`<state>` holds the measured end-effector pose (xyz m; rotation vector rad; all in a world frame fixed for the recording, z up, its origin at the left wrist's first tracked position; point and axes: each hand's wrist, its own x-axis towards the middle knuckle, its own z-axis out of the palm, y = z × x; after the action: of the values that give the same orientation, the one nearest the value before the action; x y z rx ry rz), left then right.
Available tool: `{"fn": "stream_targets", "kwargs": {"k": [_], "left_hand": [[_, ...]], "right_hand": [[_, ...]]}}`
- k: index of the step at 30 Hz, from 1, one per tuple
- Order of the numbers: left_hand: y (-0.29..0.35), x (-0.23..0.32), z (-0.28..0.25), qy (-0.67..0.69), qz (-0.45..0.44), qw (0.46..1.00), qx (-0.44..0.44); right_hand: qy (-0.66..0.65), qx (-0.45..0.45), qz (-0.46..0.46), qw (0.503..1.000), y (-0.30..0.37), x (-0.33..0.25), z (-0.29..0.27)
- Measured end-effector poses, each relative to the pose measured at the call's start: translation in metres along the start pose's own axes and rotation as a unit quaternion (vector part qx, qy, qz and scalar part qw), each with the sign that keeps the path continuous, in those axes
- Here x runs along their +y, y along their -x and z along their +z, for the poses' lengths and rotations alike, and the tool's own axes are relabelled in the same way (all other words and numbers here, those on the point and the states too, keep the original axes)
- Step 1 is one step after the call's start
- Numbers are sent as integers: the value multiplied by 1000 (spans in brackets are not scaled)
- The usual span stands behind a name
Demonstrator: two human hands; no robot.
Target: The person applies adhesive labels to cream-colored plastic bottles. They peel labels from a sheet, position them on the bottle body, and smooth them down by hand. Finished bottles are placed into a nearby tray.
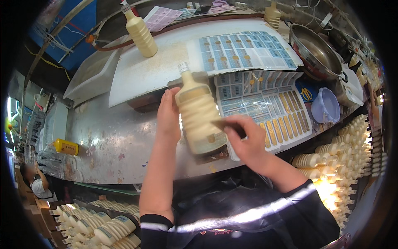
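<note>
A cream-coloured ribbed bottle (199, 110) with a clear threaded neck is in front of me, slightly blurred, with a pale label low on its body. My left hand (168, 114) holds its left side, the thumb side along the bottle's shoulder. At the lower right of the bottle, my right hand (246, 135) is closed in a pinch. A thin, flat, brownish piece (218, 123) sticks out from its fingertips against the bottle; its kind is not clear. Sheets of blue labels (248, 101) and gold strip labels (286, 120) lie right of the bottle.
A white board (172, 45) carries another cream bottle (141, 33) and more label sheets (244, 50). A metal pan (315, 50) and purple bucket (326, 106) stand at right. A yellow bottle (66, 147) lies left. Many cream bottles (112, 228) fill the lower corners. Someone (40, 182) is at far left.
</note>
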<state>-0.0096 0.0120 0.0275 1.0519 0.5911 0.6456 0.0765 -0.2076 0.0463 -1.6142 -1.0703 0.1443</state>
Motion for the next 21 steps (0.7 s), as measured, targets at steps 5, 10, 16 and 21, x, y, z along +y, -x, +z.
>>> {"fn": "stream_targets", "kwargs": {"k": [5,10,16,21], "left_hand": [[13,34,13,-45,34,998,-20],[13,56,8,-115,-44,991,-52],[17,37,-12,-16,7,1000,21],[22,27,-23,22,8,993,115]], "right_hand": [[-55,21,-5,998,-49,-25,25],[5,34,-33,999,-62,3,36],[23,25,-105,994,-40,3,18],[144,-54,-328,932,18,8,-3]]}}
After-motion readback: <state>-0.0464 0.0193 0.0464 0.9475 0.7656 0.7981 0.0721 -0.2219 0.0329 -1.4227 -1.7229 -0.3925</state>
